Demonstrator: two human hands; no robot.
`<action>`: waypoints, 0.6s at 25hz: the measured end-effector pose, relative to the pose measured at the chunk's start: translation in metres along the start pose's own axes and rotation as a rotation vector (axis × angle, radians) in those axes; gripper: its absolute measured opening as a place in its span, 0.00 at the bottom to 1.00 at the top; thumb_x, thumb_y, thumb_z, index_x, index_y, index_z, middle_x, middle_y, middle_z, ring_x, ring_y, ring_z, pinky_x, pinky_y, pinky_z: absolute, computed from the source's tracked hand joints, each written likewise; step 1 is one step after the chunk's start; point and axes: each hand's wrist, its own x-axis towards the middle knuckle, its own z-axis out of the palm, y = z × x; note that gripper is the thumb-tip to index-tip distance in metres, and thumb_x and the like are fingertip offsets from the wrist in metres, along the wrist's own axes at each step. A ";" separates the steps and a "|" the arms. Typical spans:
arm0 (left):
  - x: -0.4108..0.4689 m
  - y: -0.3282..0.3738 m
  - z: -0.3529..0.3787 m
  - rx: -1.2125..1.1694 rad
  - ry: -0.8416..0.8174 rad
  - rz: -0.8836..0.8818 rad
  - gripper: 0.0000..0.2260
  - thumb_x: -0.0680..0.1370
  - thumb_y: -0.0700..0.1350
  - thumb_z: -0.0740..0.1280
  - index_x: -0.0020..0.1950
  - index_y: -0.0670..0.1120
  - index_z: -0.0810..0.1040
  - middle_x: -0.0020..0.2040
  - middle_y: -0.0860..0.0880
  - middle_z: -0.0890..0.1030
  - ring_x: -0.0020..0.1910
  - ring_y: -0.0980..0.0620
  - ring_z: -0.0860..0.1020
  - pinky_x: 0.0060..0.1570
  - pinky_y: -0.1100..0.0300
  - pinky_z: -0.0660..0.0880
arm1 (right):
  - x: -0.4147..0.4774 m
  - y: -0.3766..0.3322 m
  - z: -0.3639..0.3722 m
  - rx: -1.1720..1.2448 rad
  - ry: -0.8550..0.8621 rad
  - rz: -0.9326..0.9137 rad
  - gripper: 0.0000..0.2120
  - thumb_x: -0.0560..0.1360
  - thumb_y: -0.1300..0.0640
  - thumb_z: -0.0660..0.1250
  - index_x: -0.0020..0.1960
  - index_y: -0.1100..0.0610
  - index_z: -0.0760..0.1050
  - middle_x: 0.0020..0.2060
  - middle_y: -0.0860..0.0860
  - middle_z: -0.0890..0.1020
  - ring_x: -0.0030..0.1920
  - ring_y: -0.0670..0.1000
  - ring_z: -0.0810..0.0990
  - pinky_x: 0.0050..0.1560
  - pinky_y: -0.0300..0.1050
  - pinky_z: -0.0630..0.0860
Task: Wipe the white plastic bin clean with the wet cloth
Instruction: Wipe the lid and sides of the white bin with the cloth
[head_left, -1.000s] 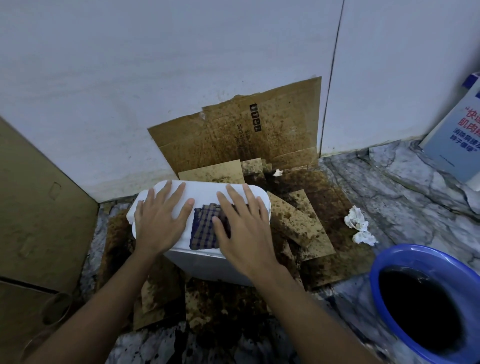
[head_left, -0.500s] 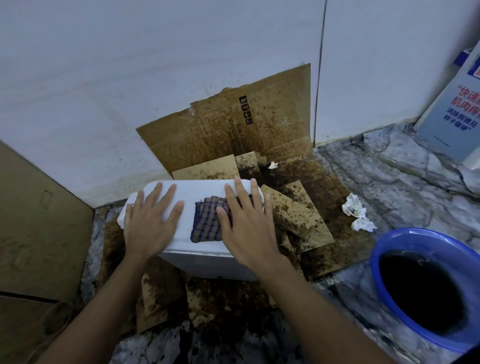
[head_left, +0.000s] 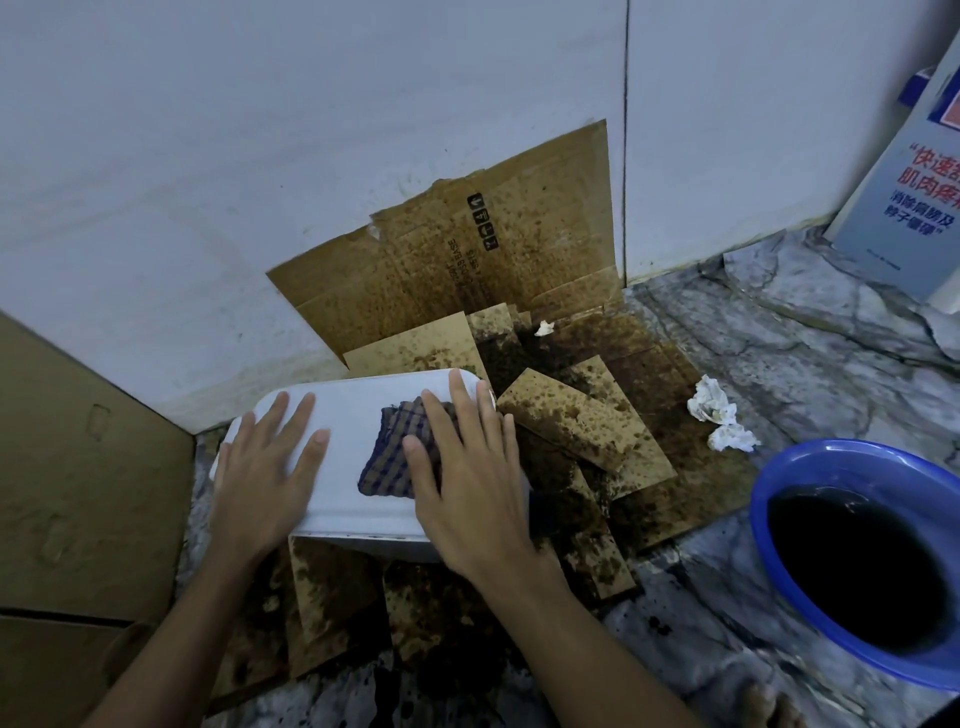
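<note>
A: Bin (head_left: 353, 415)?
B: White, broad flat face up, sitting on stained cardboard pieces (head_left: 566, 415) at the foot of the wall (head_left: 311, 156).
A: Cloth (head_left: 395, 452)?
B: Dark check. Lies on the bin's top face, toward its right end, partly under the right hand (head_left: 467, 483).
A: That hand's state?
B: Flat on the cloth, fingers straight and slightly apart. Fingertips reach the bin's far right corner.
A: Left hand (head_left: 265, 467)?
B: Flat on the bin's left end, fingers spread, gripping nothing. Apart from the cloth.
A: Surroundings?
B: Right of the bin, 2 crumpled tissue wads (head_left: 711, 405) on the marble floor (head_left: 779, 353). Farther right and nearer the person, a blue basin (head_left: 852, 449) of dark liquid. Behind the bin, a spattered cardboard sheet (head_left: 467, 260) leans on the wall. Left of the bin, a brown box (head_left: 78, 467).
</note>
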 end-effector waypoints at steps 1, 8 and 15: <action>-0.003 -0.003 -0.001 0.005 0.001 0.001 0.35 0.76 0.74 0.42 0.80 0.64 0.58 0.82 0.55 0.56 0.82 0.44 0.52 0.77 0.37 0.48 | -0.002 -0.001 0.001 0.013 -0.006 0.008 0.28 0.84 0.38 0.45 0.81 0.45 0.53 0.82 0.45 0.42 0.80 0.49 0.34 0.80 0.58 0.40; 0.006 0.006 -0.010 0.025 -0.093 -0.008 0.41 0.71 0.78 0.45 0.81 0.60 0.58 0.83 0.54 0.55 0.82 0.45 0.51 0.77 0.36 0.48 | 0.003 0.004 -0.004 0.228 -0.060 0.141 0.32 0.83 0.38 0.52 0.81 0.41 0.42 0.80 0.41 0.36 0.80 0.49 0.35 0.77 0.55 0.55; 0.018 0.076 -0.004 -0.244 -0.120 0.132 0.27 0.82 0.66 0.45 0.80 0.61 0.60 0.82 0.56 0.57 0.82 0.53 0.50 0.79 0.39 0.43 | 0.004 -0.002 -0.005 0.341 -0.060 0.104 0.29 0.84 0.41 0.49 0.81 0.42 0.41 0.79 0.38 0.35 0.79 0.43 0.33 0.70 0.39 0.48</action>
